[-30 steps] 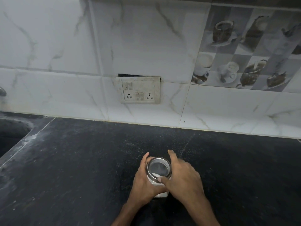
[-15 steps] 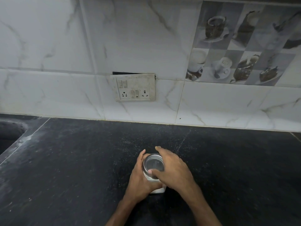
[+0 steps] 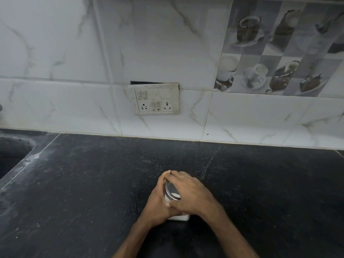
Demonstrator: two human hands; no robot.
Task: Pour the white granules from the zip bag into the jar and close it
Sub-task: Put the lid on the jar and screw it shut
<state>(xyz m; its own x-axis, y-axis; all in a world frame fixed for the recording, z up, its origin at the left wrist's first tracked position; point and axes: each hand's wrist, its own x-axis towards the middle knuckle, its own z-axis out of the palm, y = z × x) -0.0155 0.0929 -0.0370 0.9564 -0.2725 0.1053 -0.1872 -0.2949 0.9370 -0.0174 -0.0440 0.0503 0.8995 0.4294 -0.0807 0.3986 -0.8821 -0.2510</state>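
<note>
Jar point(image 3: 172, 194) stands near the front edge of the dark surface point(image 3: 74, 183) — left hand point(image 3: 158, 203) wraps its side, fingers clamped; right hand point(image 3: 189, 196) arches over the lid point(image 3: 171, 189), fingers clamped on its rim.

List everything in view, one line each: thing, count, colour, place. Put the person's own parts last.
jar: one, clear with white granules, front centre of the counter, held.
lid: one, silvery, on the jar's top.
counter: one, black, speckled.
sink: one, dark, far left.
switchboard: one, off-white, wall centre.
picture tile: one, grey cups, upper right.
left hand: around the jar's side.
right hand: over the lid.
</note>
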